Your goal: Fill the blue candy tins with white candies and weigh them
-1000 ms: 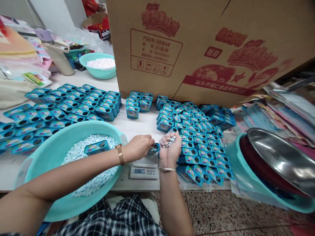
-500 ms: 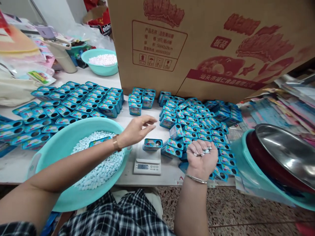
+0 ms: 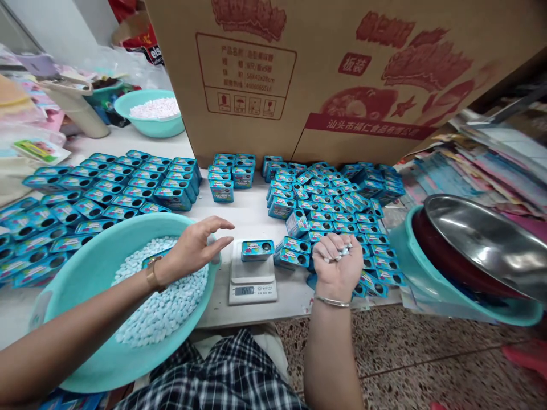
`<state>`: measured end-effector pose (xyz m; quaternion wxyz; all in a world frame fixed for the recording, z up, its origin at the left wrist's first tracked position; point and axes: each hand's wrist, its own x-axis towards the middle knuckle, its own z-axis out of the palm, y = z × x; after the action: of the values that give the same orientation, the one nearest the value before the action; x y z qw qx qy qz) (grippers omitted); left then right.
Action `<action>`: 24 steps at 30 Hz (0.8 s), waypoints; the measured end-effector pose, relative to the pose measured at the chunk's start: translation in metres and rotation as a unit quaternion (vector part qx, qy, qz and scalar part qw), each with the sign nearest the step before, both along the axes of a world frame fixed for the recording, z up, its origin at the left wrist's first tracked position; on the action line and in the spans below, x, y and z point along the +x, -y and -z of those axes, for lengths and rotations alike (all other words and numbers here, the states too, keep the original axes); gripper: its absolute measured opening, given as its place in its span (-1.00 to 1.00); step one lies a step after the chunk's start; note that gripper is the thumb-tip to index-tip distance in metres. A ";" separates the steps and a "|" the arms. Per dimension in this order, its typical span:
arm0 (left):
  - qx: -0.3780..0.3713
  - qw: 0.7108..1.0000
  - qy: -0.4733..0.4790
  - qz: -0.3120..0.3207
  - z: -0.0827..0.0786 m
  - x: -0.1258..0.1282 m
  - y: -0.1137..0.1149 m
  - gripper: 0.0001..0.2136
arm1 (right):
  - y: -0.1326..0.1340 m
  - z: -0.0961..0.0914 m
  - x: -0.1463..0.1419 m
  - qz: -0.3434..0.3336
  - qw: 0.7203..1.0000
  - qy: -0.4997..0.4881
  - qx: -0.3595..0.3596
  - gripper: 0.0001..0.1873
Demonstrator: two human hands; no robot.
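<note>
My left hand (image 3: 194, 250) hovers over the right rim of a turquoise basin (image 3: 81, 319), thumb and fingers apart with nothing visible between them. Pale blue candies (image 3: 171, 307) fill part of that basin, and a blue tin lies among them, mostly hidden by my wrist. My right hand (image 3: 337, 262) is palm up, its fingers curled round several small candies (image 3: 344, 250). Between the hands, a blue candy tin (image 3: 257, 250) with a dark round opening rests on a white digital scale (image 3: 253, 291). Two similar tins (image 3: 293, 258) stand just right of the scale.
Rows of blue tins (image 3: 128, 182) stand at the left, and more tins (image 3: 329, 210) crowd the right. A large cardboard box (image 3: 256, 136) closes off the back. A small bowl (image 3: 149, 126) of pale candies sits behind. Stacked basins with a metal bowl (image 3: 482, 245) overhang the right edge.
My left hand has drawn back leftward from above the scale area towards the basin, its fingers spreading. My right hand stays curled round the candies. The whole view has shifted slightly.
</note>
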<state>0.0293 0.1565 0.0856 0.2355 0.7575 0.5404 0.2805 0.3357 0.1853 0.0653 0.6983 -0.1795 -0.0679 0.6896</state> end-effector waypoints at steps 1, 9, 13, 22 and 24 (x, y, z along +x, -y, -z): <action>0.004 1.000 -0.009 0.009 0.002 0.002 0.000 -0.75 | 0.000 0.000 0.000 -0.002 1.000 0.002 0.002 -0.69; 0.044 0.991 -0.092 0.083 0.015 0.029 -0.001 -0.53 | -0.004 -0.001 -0.016 -0.022 1.000 0.012 -0.003 -0.68; 0.043 0.975 -0.187 0.107 0.023 0.051 -0.008 -0.27 | -0.005 -0.004 -0.028 -0.036 0.999 0.005 -0.006 -0.69; 0.038 0.976 -0.195 0.086 0.028 0.061 -0.016 -0.32 | -0.002 0.002 -0.015 -0.031 0.999 0.007 0.003 -0.68; 0.051 0.978 -0.189 0.070 0.026 0.055 -0.012 -0.38 | -0.003 0.004 -0.013 -0.030 1.000 -0.006 -0.008 -0.68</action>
<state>0.0844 0.1686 0.0597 0.1091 0.8439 0.5056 0.1425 0.3224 0.1882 0.0615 0.6765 -0.1788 -0.0640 0.7115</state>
